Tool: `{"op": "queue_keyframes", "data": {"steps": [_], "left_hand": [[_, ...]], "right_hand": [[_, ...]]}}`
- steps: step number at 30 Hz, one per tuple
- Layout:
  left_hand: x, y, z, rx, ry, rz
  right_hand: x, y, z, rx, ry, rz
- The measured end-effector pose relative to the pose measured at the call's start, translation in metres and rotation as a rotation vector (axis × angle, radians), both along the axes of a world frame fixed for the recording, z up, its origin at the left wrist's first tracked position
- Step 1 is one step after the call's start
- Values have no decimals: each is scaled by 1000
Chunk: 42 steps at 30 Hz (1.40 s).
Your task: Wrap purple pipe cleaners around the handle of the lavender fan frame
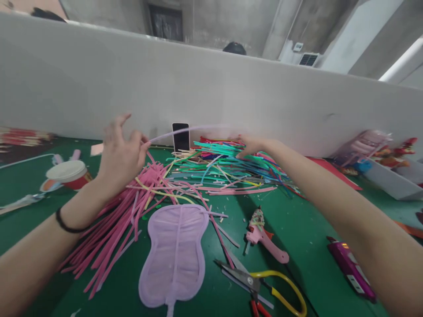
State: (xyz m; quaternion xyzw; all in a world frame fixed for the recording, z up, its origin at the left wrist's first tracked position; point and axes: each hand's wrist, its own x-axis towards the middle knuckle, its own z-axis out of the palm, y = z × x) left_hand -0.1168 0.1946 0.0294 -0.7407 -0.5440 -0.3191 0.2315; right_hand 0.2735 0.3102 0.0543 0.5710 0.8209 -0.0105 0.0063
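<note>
My left hand (120,154) is raised at the left, thumb and index finger pinched on one end of a thin lilac strip (180,130). The strip arcs rightward, and its far end is blurred. At the back my right hand (250,146) reaches over a pile of turquoise, blue and red strips (224,160); its visible fingers look apart, touching the pile's top. Below the left hand lies a bundle of pink strips (115,220). A lilac wing-shaped panel (176,251), edged with strip and ribbed down its middle, rests at front centre.
Yellow-handled scissors (254,281), a pink glue gun (264,237) and a purple device (352,268) lie toward the right. A phone (181,137) leans against the grey partition (132,88). A lidded cup (69,174) stands left; a white box (390,178) holds items far right.
</note>
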Motion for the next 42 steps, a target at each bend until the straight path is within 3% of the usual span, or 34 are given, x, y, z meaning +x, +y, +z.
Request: {"op": "queue_keyframes", "data": {"steps": [3,6,9,12,15,18,20,23,26,28,31,33,34,36,38,42], "left_hand": [[14,-7,13,30,5,-3],[28,-13,27,86,69,-13],[35,-18,41,110,85,19],[33,-25,47,17,40,38],[30,-41,40,-111,46,-111],[35,-71,20,-191,73,-283],[42,-95,6,-263,128,-379],[57,-130,-6,-409,181,-584],[68,-155,-8,-514,133,-701],[67,-164,-11,-513,63,-630],[51,-168,-27,-524,-62,-286],[36,-165,-47,-681,-188,-47],[30,-164,-58,-811,-261,-2],[24,-160,-80,-1002,-420,5],[26,-158,-96,-1043,-632,-14],[42,-158,-105,-1051,-1179,-194]], "right_hand": [[-23,-12,30,9,112,-8],[-55,-36,66,300,512,108],[-78,-79,100,582,819,264],[-84,-138,114,725,959,382],[-83,-202,92,902,757,359],[-87,-253,44,946,479,215],[-94,-275,9,826,380,251],[-108,-293,-33,470,323,382],[-115,-304,-56,218,410,280],[-111,-313,-63,134,534,197],[-95,-333,-67,-15,785,37],[-85,-346,-73,-138,967,-152],[-81,-352,-77,-188,1050,-241],[-77,-360,-88,-236,1192,-359],[-78,-362,-99,-247,1285,-383],[-85,-360,-113,-275,1317,-347]]}}
